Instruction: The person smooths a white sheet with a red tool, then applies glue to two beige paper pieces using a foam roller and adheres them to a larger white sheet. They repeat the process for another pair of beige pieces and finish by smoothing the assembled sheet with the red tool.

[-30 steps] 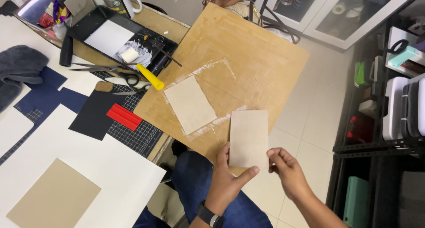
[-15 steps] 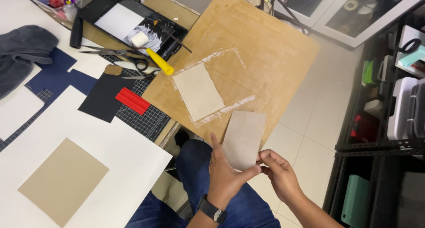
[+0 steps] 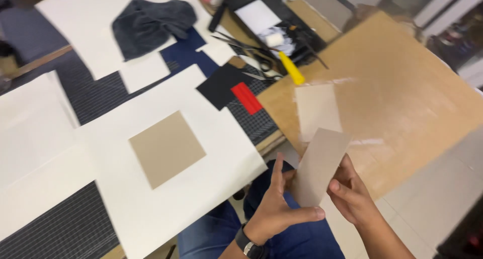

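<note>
Since half a second ago the view has swung left, so the white sheet (image 3: 201,188) with its tan square (image 3: 167,148) now fills the middle, and the grey card strip (image 3: 318,166) has tipped further over. Both hands hold it above the lap, just off the table edge: the left hand (image 3: 276,208) pinches its lower end between thumb and spread fingers, the right hand (image 3: 349,196) curls fingers behind its right edge. Its long axis runs from lower left up to upper right, top end pointing at the brown board (image 3: 402,88).
</note>
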